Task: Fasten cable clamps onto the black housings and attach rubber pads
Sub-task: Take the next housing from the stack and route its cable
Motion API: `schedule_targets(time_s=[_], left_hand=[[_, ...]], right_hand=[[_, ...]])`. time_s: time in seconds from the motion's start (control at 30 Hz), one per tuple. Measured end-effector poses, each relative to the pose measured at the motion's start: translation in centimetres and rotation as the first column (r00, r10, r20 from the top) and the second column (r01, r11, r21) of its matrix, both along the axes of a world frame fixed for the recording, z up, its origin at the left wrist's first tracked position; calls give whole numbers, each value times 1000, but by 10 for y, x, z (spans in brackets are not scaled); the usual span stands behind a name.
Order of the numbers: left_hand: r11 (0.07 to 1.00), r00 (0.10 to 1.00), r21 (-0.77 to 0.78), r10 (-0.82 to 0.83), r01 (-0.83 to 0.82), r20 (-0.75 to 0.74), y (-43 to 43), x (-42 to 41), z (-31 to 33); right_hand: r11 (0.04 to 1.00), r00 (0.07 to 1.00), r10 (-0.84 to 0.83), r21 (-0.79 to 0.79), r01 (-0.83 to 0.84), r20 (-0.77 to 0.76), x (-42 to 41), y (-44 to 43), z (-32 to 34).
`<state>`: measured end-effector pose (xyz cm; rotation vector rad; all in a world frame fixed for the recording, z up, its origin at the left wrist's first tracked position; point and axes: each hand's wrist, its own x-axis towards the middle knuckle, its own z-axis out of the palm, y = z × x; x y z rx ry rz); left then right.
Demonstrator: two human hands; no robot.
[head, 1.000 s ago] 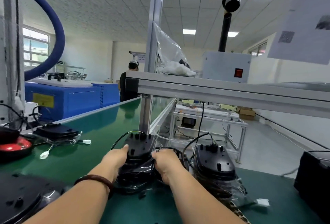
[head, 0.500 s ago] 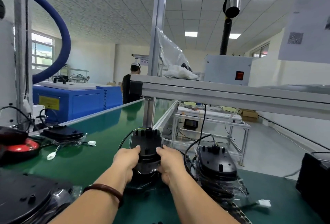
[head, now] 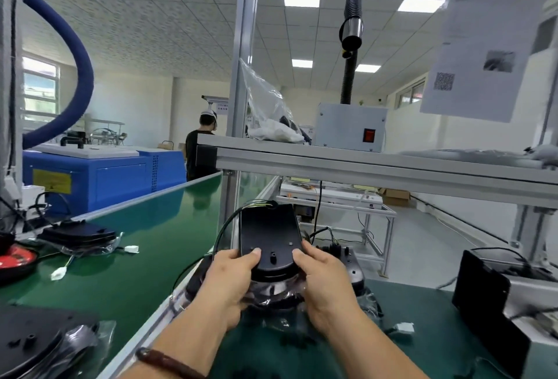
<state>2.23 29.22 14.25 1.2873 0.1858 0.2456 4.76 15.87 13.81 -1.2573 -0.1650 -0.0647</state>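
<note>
A black housing [head: 269,235] with trailing wires is tilted up off a stack of bagged housings [head: 271,291] at the near edge of the green bench. My left hand [head: 231,280] grips its left side, thumb on top. My right hand [head: 324,280] grips its right side the same way. A second black housing [head: 347,264] sits just behind my right hand, partly hidden. No cable clamp or rubber pad is plainly visible.
A green conveyor belt [head: 136,242] runs to the left with another bagged housing [head: 80,235] and white connectors [head: 131,248]. A metal post [head: 238,91] and shelf rail [head: 377,173] stand ahead. A black box [head: 483,297] is at right. A person [head: 202,149] stands far back.
Both hands lifted the top housing off the stack and tipped its far end upward. My view moved closer and lower.
</note>
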Motion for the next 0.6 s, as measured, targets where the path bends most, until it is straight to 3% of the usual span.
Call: schedule_targets(time_s=[0.13,0.23,0.6], left_hand=[[982,984,66,-178,179,-17,-36,-36,-13],[967,972,104,-225,232,-72,-56,-60,-30],[951,959,206,-185,229,-214,-103,-137,-65]], right_hand=[[998,998,-57,-3,57,34,-48,-51,-9],[996,996,-83,-28,83,25,-83,-82,-25],[981,976,-170,68,181,-137,-167,-125,-81]])
